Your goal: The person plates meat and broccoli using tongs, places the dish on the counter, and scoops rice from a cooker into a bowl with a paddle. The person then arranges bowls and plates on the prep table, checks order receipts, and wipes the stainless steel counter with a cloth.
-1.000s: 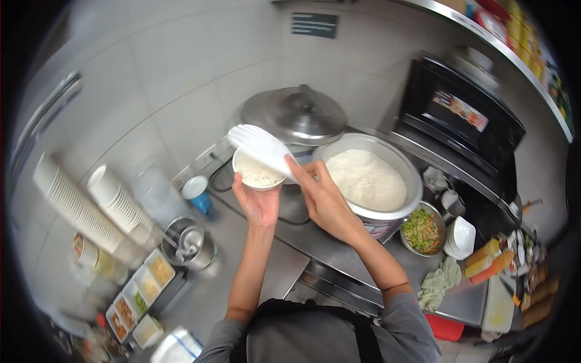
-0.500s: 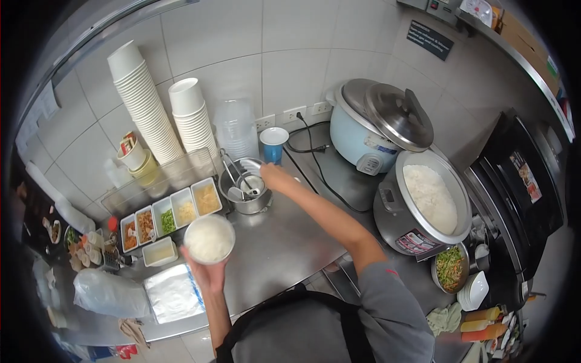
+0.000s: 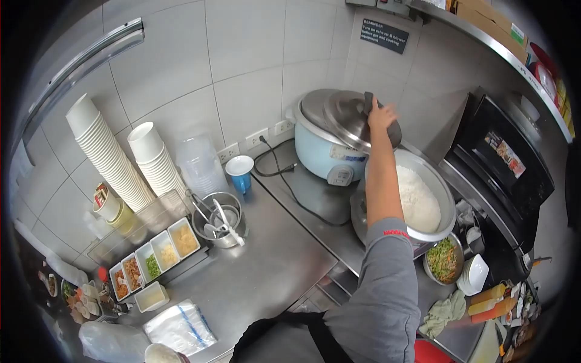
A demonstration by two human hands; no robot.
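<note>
My right hand (image 3: 381,115) is at the dark upright handle of a steel lid (image 3: 345,118), thumb close beside it and fingers apart, a little blurred. Whether it touches the handle I cannot tell. That lid leans on top of the light-blue rice cooker (image 3: 321,151). Below my forearm stands an uncovered rice cooker full of white rice (image 3: 417,199). At the bottom edge a white bowl (image 3: 162,354) is partly in view, with only a sliver of my left hand (image 3: 184,359) beside it. A steel pot (image 3: 235,209) holds utensils, one with a white handle over the rim.
Trays of toppings (image 3: 151,260) line the left, with stacked paper cups (image 3: 112,160) and clear containers (image 3: 200,163) behind. A blue cup (image 3: 241,181) stands by the wall. A power cord (image 3: 290,193) crosses the counter. Chopped vegetables (image 3: 445,260) fill a bowl at right.
My right hand has left the steel pot and reached across to the lid handle. The bowl of rice has dropped to the bottom edge. The view has turned right.
</note>
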